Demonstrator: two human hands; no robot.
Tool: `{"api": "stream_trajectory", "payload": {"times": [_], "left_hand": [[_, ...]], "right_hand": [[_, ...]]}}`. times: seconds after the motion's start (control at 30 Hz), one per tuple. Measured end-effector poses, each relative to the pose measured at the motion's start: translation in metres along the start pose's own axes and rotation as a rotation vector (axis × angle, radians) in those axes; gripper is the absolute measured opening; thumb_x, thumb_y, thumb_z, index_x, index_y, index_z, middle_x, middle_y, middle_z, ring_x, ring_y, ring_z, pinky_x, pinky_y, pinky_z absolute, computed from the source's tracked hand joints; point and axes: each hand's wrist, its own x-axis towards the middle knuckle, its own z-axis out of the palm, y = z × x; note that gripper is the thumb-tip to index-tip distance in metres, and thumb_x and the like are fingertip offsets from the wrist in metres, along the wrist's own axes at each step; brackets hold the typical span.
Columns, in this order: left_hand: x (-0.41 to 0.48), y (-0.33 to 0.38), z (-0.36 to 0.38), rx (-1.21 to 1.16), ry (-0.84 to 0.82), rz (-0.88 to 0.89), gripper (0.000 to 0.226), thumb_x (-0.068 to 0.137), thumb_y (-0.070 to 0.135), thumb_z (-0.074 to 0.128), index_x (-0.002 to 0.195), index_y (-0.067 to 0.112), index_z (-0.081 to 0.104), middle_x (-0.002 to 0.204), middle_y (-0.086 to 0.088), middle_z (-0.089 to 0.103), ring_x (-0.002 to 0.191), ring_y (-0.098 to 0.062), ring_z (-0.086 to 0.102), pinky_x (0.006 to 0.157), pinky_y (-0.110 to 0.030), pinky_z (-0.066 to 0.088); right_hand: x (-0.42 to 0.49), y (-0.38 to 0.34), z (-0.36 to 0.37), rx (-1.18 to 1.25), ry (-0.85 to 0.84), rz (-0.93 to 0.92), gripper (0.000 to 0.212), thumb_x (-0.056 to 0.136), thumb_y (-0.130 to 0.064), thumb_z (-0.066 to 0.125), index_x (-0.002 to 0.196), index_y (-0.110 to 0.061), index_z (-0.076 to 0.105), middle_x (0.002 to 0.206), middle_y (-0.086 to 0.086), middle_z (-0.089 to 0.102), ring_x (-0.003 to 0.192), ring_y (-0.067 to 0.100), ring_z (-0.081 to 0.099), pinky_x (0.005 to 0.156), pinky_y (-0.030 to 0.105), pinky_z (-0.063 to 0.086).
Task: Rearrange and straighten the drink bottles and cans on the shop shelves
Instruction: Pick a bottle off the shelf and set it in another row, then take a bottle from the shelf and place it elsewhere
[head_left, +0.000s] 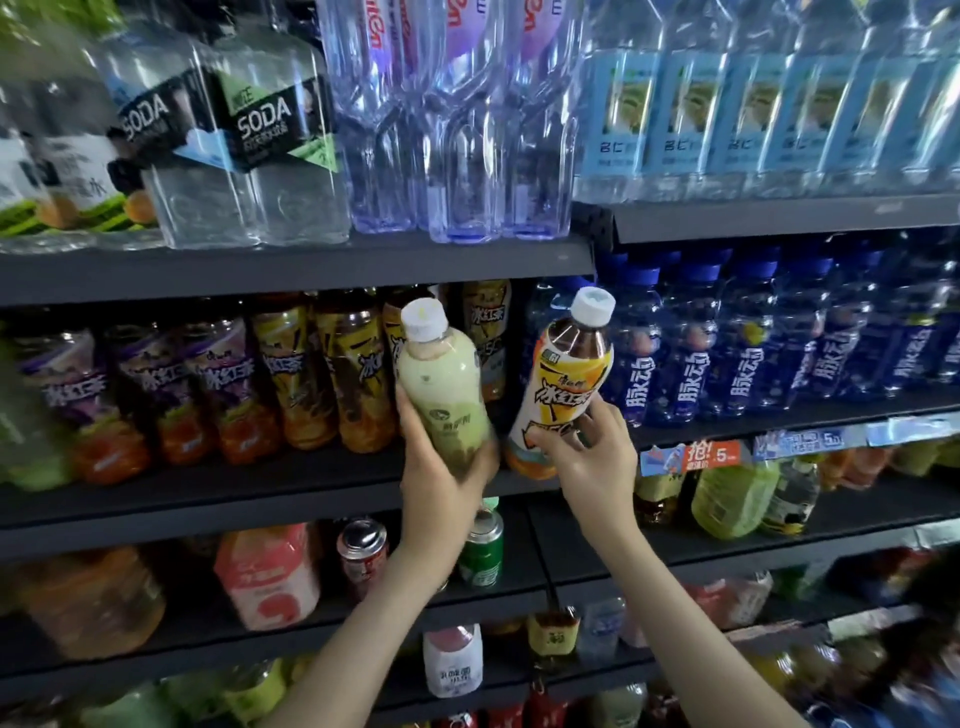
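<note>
1. Pale green bottle (441, 400): smooth clear plastic, glossy, over a milky, opaque fill; white cap (423, 321) of ribbed plastic, matt.
2. Iced-tea bottle (566, 384): clear glossy plastic at the shoulder, wrapped lower down in slick printed film, yellow and orange.
3. Water bottles (457, 156): colourless transparent plastic with sharp glints; thin film labels.
4. Blue bottles (743, 338): translucent tinted plastic, shiny; blue plastic caps.
5. Red can (362, 553) and green can (483, 551): metal, bare bright lids, glossy coated sides.
6. Shelves (311, 262): dark, smooth, matt; material not clear.
7. Price strip (711, 454): glossy print, paper or plastic, hard to tell.
</note>
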Motion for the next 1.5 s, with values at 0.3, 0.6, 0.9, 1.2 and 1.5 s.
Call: {"api": "stream_trajectory", "payload": {"times": [0.3, 0.6, 0.9, 1.2, 1.5], "left_hand": [[0.01, -0.008, -0.067, 0.2, 0.003, -0.096, 0.115, 0.078, 0.016, 0.077, 0.135, 0.053, -0.016, 0.135, -0.005, 0.053, 0.112, -0.006, 0.05, 0.089, -0.014, 0.04], [0.003, -0.009, -0.085, 0.125, -0.108, -0.243, 0.117, 0.075, 0.021, 0.079, 0.129, 0.07, -0.011, 0.13, 0.011, 0.055, 0.115, 0.0, 0.053, 0.095, -0.017, 0.044], [-0.023, -0.01, -0.123, 0.005, -0.114, -0.414, 0.106, 0.065, 0.038, 0.085, 0.127, 0.074, 0.007, 0.126, 0.013, 0.06, 0.114, -0.003, 0.058, 0.095, -0.034, 0.051], [-0.06, 0.001, -0.248, 0.213, -0.15, -0.398, 0.096, 0.08, 0.028, 0.075, 0.139, 0.064, 0.009, 0.116, 0.029, 0.058, 0.104, 0.005, 0.06, 0.089, -0.032, 0.054], [-0.091, 0.007, -0.425, 0.329, -0.003, -0.454, 0.091, 0.083, 0.033, 0.071, 0.129, 0.076, 0.006, 0.101, 0.031, 0.061, 0.088, 0.004, 0.064, 0.079, -0.031, 0.057]], "right_hand": [[0.035, 0.006, 0.052, -0.262, -0.105, -0.027, 0.036, 0.078, -0.018, 0.076, 0.11, -0.015, 0.06, 0.104, 0.003, 0.055, 0.089, 0.004, 0.047, 0.068, 0.016, 0.033], [0.042, 0.009, 0.065, -0.369, -0.172, 0.068, 0.069, 0.088, -0.024, 0.068, 0.146, -0.008, 0.033, 0.136, 0.014, 0.046, 0.122, 0.029, 0.049, 0.084, 0.023, 0.036], [-0.06, -0.05, 0.079, 0.057, -0.598, 0.034, 0.083, 0.083, -0.04, 0.069, 0.147, -0.045, 0.016, 0.143, -0.01, 0.043, 0.125, 0.0, 0.046, 0.097, 0.017, 0.044], [-0.131, -0.091, 0.176, -0.012, -0.836, -0.043, 0.095, 0.089, -0.015, 0.067, 0.138, -0.058, -0.003, 0.119, -0.019, 0.055, 0.09, -0.023, 0.053, 0.07, 0.001, 0.044], [-0.244, -0.172, 0.296, 0.191, -1.041, -0.016, 0.098, 0.088, -0.02, 0.069, 0.14, -0.064, -0.001, 0.136, -0.016, 0.049, 0.113, -0.003, 0.055, 0.085, 0.02, 0.054]]}}
